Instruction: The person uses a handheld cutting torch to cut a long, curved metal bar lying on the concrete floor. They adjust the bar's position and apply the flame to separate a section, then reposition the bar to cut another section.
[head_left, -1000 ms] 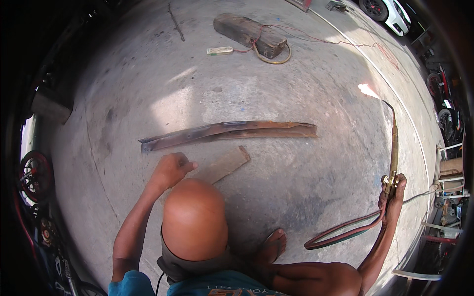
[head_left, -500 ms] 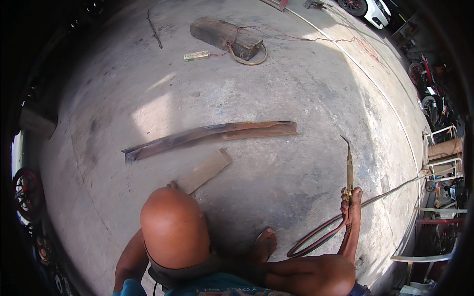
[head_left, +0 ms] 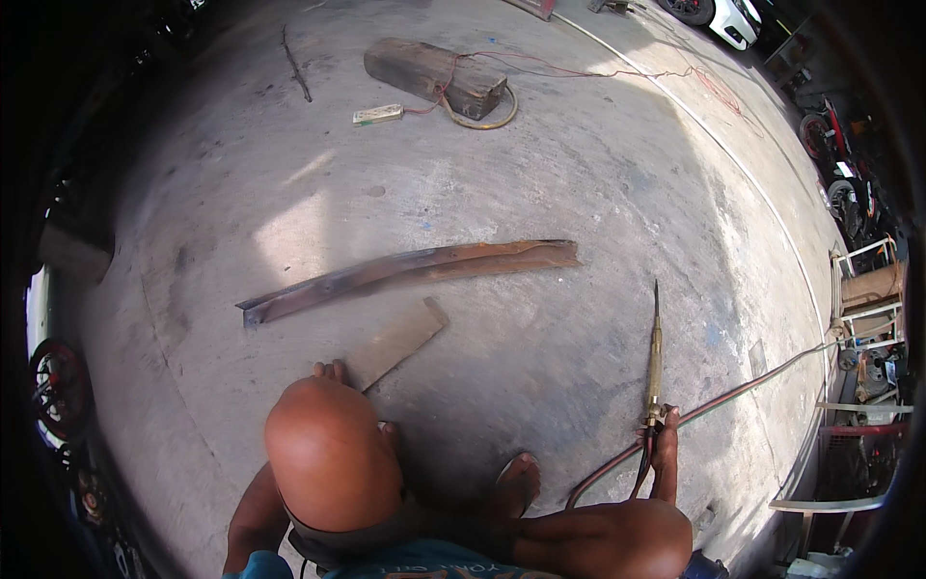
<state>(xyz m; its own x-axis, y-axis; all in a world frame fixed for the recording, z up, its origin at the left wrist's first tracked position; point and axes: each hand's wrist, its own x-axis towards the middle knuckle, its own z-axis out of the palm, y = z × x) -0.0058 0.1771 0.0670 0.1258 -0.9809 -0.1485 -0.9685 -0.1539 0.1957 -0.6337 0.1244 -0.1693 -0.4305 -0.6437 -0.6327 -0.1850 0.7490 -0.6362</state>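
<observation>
Behind my raised knee, the fingertips of my left hand (head_left: 330, 371) show at the near end of a flat board (head_left: 395, 344); whether they grip it is unclear. My right hand (head_left: 664, 434), low at the right, holds a brass cutting torch (head_left: 655, 357) with its thin tip pointing away from me and no visible flame. Red and green hoses (head_left: 733, 394) run from around it along the floor. Beyond the board a long, rusty, bent angled metal strip (head_left: 434, 265) lies on the concrete.
A dark timber block (head_left: 415, 68) with cables and a hose loop lies farther off, beside a power strip (head_left: 376, 114). A white car (head_left: 738, 24) is top right; motorbikes (head_left: 839, 169) and metal racks (head_left: 863, 309) line the right. A wheel (head_left: 58, 386) is at the left.
My left hand has dropped from above the board to behind my knee. My right hand has moved down and leftward with the torch; the flame seen earlier no longer shows.
</observation>
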